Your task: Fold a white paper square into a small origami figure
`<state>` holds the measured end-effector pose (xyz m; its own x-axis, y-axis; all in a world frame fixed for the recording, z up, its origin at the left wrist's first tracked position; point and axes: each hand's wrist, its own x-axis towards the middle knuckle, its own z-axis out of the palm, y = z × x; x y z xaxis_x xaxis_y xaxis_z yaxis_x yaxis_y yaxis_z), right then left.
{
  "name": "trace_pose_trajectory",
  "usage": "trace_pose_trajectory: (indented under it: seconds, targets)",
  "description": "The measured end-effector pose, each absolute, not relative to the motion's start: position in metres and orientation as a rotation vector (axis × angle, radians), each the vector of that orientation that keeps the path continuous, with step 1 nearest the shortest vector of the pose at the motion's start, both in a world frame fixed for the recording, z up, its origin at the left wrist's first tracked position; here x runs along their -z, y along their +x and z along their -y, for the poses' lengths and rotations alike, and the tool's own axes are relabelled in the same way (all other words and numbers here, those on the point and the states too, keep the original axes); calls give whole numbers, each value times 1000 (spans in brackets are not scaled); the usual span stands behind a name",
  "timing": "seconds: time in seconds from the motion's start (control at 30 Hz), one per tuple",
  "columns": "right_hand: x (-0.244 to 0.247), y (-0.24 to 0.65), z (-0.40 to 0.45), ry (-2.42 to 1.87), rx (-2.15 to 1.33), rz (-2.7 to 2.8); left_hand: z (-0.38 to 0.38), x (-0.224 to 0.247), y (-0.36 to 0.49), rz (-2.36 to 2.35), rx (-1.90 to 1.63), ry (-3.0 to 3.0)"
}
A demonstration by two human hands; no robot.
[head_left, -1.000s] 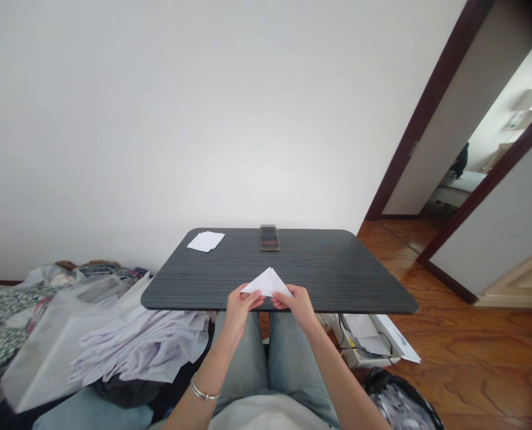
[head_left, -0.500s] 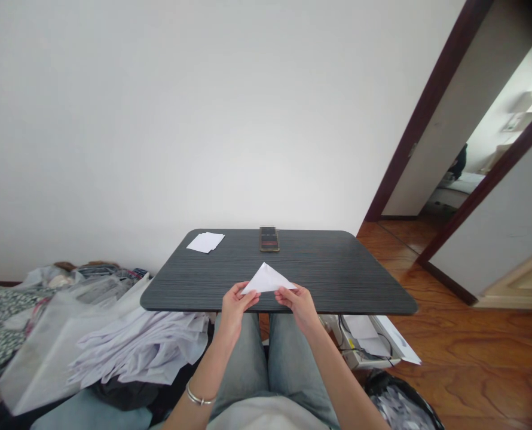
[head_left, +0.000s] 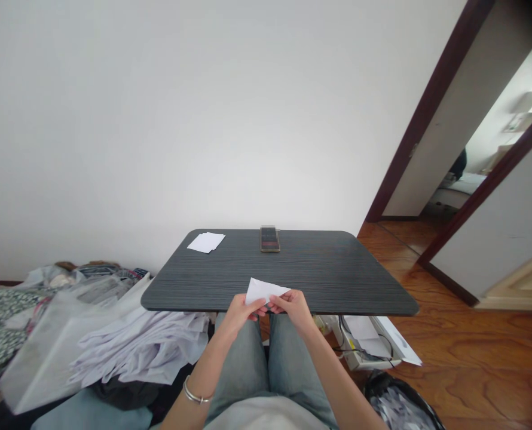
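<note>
Both hands have come closer together since half a second ago, and the white paper (head_left: 261,289) between them, which stood as a wide triangle with its point in the middle, is now turned, so that its highest corner is on the left. Thumb and fingers of the left hand (head_left: 239,312) pinch the lower left part of it; the right hand (head_left: 294,306) pinches near the lower right side, and the fingertips of both almost meet. Probably they hold it so near to each other because a small, thin paper needs support from two sides for a careful bend. It is held up over the near edge of the dark table (head_left: 338,269), close to the body, perhaps because there the eyes can follow the edges well. Farther away, the small stack of sheets (head_left: 206,242) lies at the far left corner, and the phone (head_left: 269,240) rests at the far middle edge; both seem to be put there to leave the near side free. Beside the table, on the left, is a heap of clothes (head_left: 143,346).
</note>
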<state>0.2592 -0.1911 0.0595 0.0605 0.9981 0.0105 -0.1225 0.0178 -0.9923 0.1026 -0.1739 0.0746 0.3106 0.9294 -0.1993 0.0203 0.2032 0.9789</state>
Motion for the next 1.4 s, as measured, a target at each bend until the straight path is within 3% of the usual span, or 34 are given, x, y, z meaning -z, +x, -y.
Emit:
trace_pose_trajectory:
  seconds: [0.7,1.4]
  targets:
    - [-49,256,190,-1087,-1051,952,175,-72,108,-1123,-929,1150]
    - [-50,259,187,-1162,-1146,1031,173,-72,115,-1210,-950,1204]
